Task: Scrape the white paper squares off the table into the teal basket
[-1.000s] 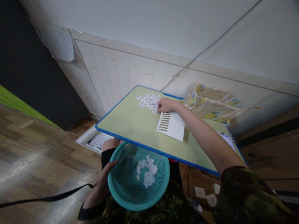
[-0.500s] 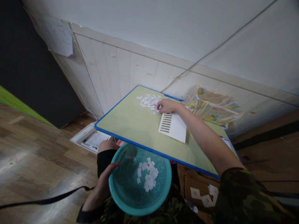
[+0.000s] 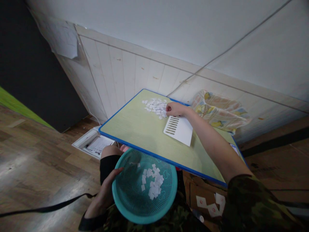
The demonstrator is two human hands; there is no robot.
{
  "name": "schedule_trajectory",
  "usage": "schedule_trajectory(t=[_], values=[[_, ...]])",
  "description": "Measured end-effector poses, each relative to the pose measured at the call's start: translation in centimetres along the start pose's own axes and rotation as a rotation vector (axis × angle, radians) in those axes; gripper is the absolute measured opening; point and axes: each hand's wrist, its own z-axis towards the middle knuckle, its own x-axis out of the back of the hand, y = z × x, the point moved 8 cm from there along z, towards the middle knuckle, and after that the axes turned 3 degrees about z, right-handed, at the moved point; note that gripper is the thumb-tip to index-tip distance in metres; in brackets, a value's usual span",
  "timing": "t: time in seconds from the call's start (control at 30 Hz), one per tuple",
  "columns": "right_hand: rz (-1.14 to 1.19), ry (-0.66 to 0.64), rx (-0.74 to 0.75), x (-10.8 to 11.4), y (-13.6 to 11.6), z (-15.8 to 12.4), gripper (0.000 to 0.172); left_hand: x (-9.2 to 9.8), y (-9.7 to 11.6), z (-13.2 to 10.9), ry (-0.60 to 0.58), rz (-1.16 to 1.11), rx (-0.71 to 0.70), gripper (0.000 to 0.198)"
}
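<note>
Pale panelled wall (image 3: 96, 58) backs a blue-edged bench (image 3: 130, 125) at centre, with a teal basket (image 3: 145, 219) at lower middle and a slotted white card (image 3: 184, 129) on the bench right of centre. At lower left the left hand's (image 3: 107, 187) fingers grip the basket's rim; the right hand's (image 3: 176, 109) curl narrow beside a heap of white squares (image 3: 154, 105), too small to tell whether they pinch one. Apparently the work is partway: loose squares (image 3: 155, 187) already lie in the basket, the heap still on the bench.
</note>
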Motion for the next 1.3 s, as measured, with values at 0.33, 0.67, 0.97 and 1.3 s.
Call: schedule_trajectory(t=[0.33,0.67,0.97,1.3], values=[[0.067,0.055,0.009,0.5,0.9,0.5,0.019,0.2,-0.1,0.3,-0.011,0.010,-0.004,0.020],[-0.072,0.165,0.018,0.5,1.2,0.7,0.032,0.3,-0.6,0.7,-0.032,-0.016,0.020,0.027],[-0.006,0.124,0.073,0.3,0.7,0.5,0.035,0.2,-0.3,0.6,-0.014,-0.005,-0.003,0.026],[0.069,0.103,-0.039,0.8,1.1,0.1,0.022,0.3,-0.6,0.8,-0.066,-0.033,0.033,0.031]])
